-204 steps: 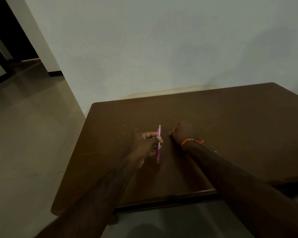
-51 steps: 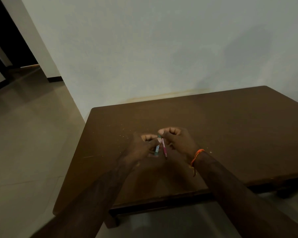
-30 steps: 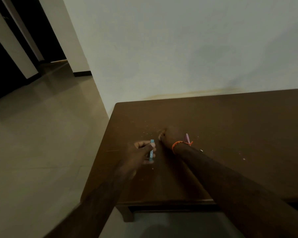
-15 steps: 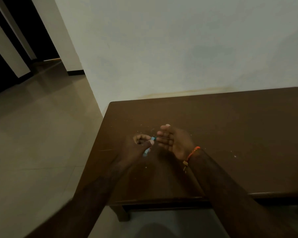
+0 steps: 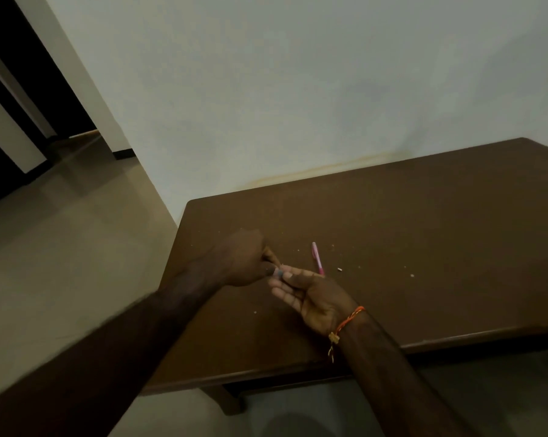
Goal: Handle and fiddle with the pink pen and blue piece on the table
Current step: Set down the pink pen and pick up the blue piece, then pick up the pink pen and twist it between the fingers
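Note:
The pink pen (image 5: 317, 258) lies on the dark brown table (image 5: 424, 234), just beyond my right hand, with nothing touching it. My left hand (image 5: 245, 258) is closed, pinching the small blue piece (image 5: 278, 272) at its fingertips; only the end of the piece shows. My right hand (image 5: 313, 298) is palm up with fingers spread, its fingertips right at the blue piece. An orange thread band circles my right wrist.
Small pale crumbs (image 5: 339, 269) are scattered on the tabletop near the pen. The table stands against a white wall (image 5: 297, 89). A tiled floor (image 5: 61, 247) and a dark doorway lie to the left.
The pink pen left my right hand and now lies on the table. My right hand has opened palm up and met my left hand, which still holds the blue piece.

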